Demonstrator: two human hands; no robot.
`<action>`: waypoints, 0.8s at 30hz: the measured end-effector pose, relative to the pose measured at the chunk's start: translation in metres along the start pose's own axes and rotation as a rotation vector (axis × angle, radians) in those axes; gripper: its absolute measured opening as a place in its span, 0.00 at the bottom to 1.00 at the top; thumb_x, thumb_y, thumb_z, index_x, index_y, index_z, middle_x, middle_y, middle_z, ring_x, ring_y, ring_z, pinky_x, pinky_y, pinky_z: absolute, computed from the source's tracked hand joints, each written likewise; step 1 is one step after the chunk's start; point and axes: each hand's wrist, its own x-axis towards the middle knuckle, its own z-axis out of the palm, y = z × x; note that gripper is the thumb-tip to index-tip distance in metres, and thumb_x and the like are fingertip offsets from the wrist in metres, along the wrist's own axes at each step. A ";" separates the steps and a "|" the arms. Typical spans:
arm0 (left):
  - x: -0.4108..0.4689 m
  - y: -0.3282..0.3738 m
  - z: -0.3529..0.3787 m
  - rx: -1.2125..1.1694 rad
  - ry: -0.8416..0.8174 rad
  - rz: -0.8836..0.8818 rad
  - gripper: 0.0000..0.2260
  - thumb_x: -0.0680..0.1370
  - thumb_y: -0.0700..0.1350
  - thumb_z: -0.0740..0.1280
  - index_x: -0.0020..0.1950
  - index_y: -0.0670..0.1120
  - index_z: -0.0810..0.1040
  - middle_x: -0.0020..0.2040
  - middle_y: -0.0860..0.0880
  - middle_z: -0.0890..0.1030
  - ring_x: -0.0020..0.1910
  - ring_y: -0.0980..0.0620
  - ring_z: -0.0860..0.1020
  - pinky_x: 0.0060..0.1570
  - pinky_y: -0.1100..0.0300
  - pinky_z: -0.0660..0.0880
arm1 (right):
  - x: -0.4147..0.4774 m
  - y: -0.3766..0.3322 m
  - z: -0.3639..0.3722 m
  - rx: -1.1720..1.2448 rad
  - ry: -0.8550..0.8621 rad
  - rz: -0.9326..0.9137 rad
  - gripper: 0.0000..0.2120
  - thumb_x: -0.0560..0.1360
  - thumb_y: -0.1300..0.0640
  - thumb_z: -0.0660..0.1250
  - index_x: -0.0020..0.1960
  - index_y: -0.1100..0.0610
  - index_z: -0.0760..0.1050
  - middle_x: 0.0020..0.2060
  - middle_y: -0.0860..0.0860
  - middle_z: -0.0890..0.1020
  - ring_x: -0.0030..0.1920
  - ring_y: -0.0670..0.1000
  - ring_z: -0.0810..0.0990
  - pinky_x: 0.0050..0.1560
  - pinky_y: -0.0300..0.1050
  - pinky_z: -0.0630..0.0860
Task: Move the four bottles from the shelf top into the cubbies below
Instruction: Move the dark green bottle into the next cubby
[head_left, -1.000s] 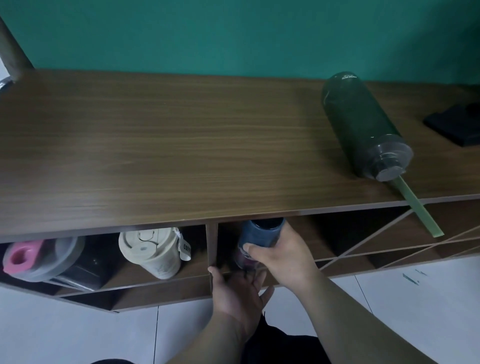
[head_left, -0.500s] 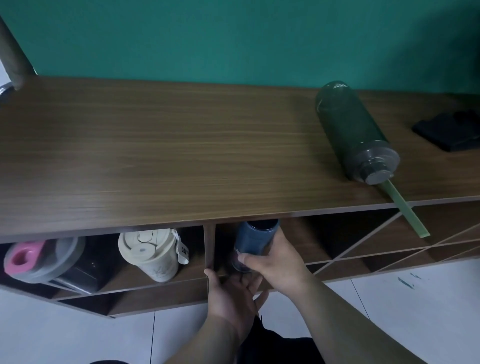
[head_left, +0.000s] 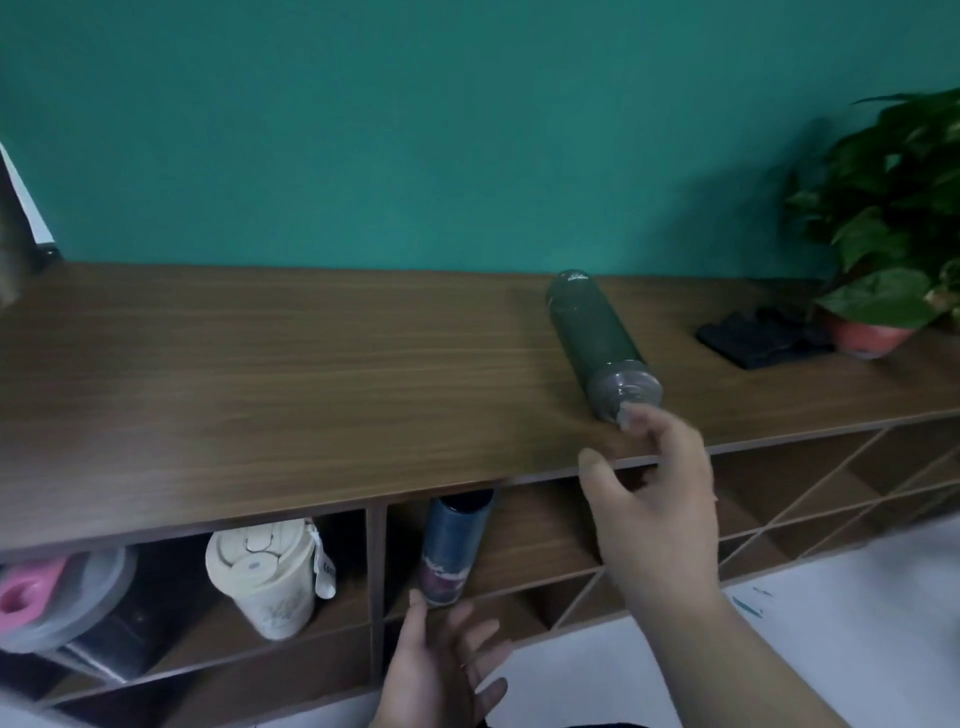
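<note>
A dark green bottle lies on its side on the wooden shelf top, its grey cap toward me. My right hand is raised at the shelf's front edge, fingers apart, with its fingertips at the cap. A dark blue bottle lies alone in the middle cubby. My left hand hovers open just below that cubby. A cream bottle lies in the cubby to the left. A bottle with a pink and grey lid lies at the far left.
A black object and a potted plant in a pink pot stand at the right end of the shelf top. Diagonal cubby dividers run along the lower right. White floor tiles lie below. A teal wall backs the shelf.
My right hand let go of the blue bottle, which now rests in the middle cubby, and rose to the green bottle's cap. My left hand dropped slightly. The camera tilted up.
</note>
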 end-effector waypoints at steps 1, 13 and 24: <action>-0.006 0.003 0.001 -0.008 -0.016 0.004 0.40 0.75 0.74 0.52 0.69 0.43 0.72 0.70 0.37 0.75 0.68 0.35 0.73 0.72 0.39 0.58 | 0.016 -0.008 -0.002 -0.106 0.066 -0.086 0.27 0.70 0.50 0.76 0.65 0.45 0.70 0.63 0.42 0.73 0.69 0.47 0.68 0.67 0.48 0.67; -0.040 0.007 0.007 -0.048 -0.141 0.022 0.38 0.75 0.72 0.52 0.64 0.41 0.76 0.63 0.35 0.79 0.62 0.34 0.75 0.59 0.43 0.66 | 0.079 -0.008 0.009 -0.360 -0.146 -0.010 0.35 0.72 0.52 0.74 0.75 0.48 0.63 0.71 0.51 0.67 0.57 0.56 0.79 0.56 0.54 0.79; -0.054 -0.016 0.044 0.025 -0.275 0.261 0.30 0.70 0.64 0.60 0.69 0.52 0.75 0.65 0.40 0.81 0.63 0.36 0.79 0.56 0.39 0.75 | -0.066 -0.012 -0.107 -0.069 -0.263 0.131 0.32 0.53 0.49 0.84 0.52 0.34 0.74 0.50 0.38 0.82 0.44 0.41 0.83 0.38 0.33 0.75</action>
